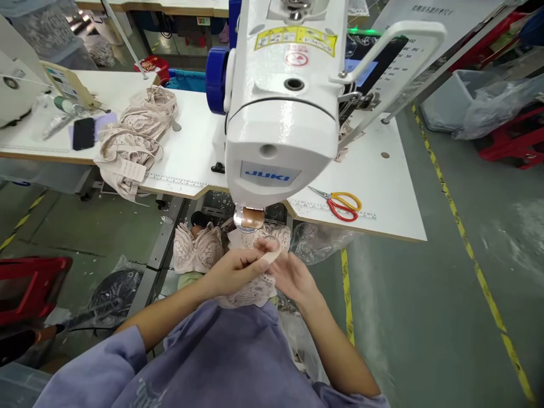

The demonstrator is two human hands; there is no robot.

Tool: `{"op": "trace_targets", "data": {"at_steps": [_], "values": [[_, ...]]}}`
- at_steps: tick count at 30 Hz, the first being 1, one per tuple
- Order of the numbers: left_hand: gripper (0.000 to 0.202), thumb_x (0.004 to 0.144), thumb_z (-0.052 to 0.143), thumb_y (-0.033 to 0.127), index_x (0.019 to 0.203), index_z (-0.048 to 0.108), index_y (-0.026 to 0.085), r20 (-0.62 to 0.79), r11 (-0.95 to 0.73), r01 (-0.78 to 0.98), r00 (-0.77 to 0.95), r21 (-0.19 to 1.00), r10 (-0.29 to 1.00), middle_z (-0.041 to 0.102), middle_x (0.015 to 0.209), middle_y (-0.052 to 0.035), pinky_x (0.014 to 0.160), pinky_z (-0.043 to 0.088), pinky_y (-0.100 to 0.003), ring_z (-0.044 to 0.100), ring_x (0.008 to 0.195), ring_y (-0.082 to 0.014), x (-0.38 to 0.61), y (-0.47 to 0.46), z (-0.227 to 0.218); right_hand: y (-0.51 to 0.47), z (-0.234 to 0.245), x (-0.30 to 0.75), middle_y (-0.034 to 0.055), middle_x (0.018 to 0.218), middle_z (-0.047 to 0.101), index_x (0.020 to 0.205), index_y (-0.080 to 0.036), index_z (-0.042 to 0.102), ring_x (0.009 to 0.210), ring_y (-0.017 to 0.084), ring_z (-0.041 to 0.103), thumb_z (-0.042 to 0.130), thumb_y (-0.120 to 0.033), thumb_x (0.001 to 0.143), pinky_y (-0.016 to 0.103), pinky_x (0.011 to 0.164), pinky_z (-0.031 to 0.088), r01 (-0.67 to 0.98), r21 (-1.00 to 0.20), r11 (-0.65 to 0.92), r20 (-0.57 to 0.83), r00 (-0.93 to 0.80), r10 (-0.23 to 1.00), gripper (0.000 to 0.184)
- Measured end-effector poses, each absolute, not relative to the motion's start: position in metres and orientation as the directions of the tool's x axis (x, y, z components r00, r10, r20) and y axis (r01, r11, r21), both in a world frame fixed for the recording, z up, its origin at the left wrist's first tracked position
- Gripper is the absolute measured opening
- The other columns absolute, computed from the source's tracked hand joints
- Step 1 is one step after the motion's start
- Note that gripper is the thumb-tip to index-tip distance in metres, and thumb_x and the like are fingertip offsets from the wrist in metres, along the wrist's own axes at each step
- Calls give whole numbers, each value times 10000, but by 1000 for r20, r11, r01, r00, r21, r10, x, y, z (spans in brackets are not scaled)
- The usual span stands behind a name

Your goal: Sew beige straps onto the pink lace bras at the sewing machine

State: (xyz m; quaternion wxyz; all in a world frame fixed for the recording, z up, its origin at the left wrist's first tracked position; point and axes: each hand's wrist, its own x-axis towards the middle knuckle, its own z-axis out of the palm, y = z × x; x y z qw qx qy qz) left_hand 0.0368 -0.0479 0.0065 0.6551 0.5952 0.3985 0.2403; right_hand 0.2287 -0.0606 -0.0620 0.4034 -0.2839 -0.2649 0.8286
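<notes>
My left hand (236, 271) pinches a beige elastic strap (270, 258) of a pale pink lace garment (251, 292) that lies on my lap below the sewing machine head (280, 107). My right hand (293, 276) is beside it with fingers curled, touching the strap and lace from the right. Both hands sit just under the machine's metal presser area (249, 218). More pink lace (198, 249) hangs to the left of my hands.
A white sewing table (382, 192) holds red-and-yellow scissors (340, 204), a pile of pink lace garments (136, 136) and a black phone (83, 133). A red crate (29, 283) stands at left; yellow floor tape (467, 249) runs at right.
</notes>
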Motion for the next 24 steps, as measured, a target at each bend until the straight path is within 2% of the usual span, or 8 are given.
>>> {"op": "trace_targets", "data": {"at_steps": [3, 6, 8, 10, 12, 14, 20, 24], "values": [[440, 1015, 462, 423, 725, 632, 139, -145, 11, 232, 568, 973, 810, 417, 627, 38, 557, 301, -220, 373, 594, -88, 46, -50, 14, -70, -60, 230, 100, 986, 704, 1117, -217, 733, 977, 248, 653, 627, -842, 723, 351, 791, 566, -409, -674, -615, -330, -578, 746, 746], [445, 1017, 469, 389, 653, 568, 153, -83, -140, 317, 598, 938, 798, 448, 602, 40, 553, 327, -211, 419, 580, -87, 54, -46, 15, -59, -50, 233, 53, 837, 689, 1022, -232, 765, 745, 165, 627, 741, -675, 763, 268, 635, 530, -408, -748, -524, -423, -315, 850, 514], [352, 1021, 457, 332, 776, 647, 165, 37, -318, 370, 599, 873, 800, 597, 679, 12, 615, 416, -207, 549, 644, -109, 54, -39, 9, -40, -40, 235, -5, 685, 618, 960, -225, 773, 565, 96, 517, 812, -573, 736, 208, 503, 438, -405, -817, -410, -408, -96, 908, 416], [274, 1021, 431, 258, 1047, 695, 185, 199, -495, 459, 553, 738, 809, 725, 911, -41, 723, 491, -219, 665, 815, -143, 48, -30, -2, -15, -32, 238, -51, 564, 519, 942, -210, 773, 477, 64, 411, 824, -532, 732, 185, 438, 352, -368, -878, -307, -335, 12, 942, 388], [335, 1023, 412, 213, 1270, 638, 203, 325, -568, 585, 474, 578, 819, 729, 1139, -80, 778, 519, -224, 692, 984, -164, 38, -20, -11, 7, -27, 241, -61, 529, 497, 965, -198, 770, 472, 64, 411, 796, -517, 766, 186, 448, 359, -294, -919, -262, -270, -15, 963, 377], [351, 1032, 422, 229, 1320, 622, 207, 374, -527, 703, 381, 477, 846, 694, 1233, -97, 781, 528, -224, 681, 1064, -178, 28, -12, -16, 26, -25, 244, -35, 580, 576, 977, -190, 765, 522, 82, 498, 782, -500, 782, 203, 503, 427, -185, -947, -264, -244, -123, 962, 367], [367, 1029, 454, 365, 1275, 691, 232, 209, -325, 805, 253, 496, 945, 673, 967, -70, 680, 502, -243, 651, 813, -159, 18, -9, -3, 56, -16, 239, 10, 645, 653, 861, -174, 714, 569, 132, 578, 745, -432, 786, 259, 560, 476, 156, -978, -135, -170, -240, 956, 270], [421, 1022, 476, 404, 1414, 575, 286, 10, -262, 704, 341, 660, 940, 747, 1116, -39, 646, 472, -228, 602, 650, -110, 4, -5, -4, 69, -13, 227, 1, 645, 618, 761, -204, 639, 677, 179, 586, 680, -389, 799, 303, 650, 493, 355, -929, 101, 56, -136, 989, 193]]}}
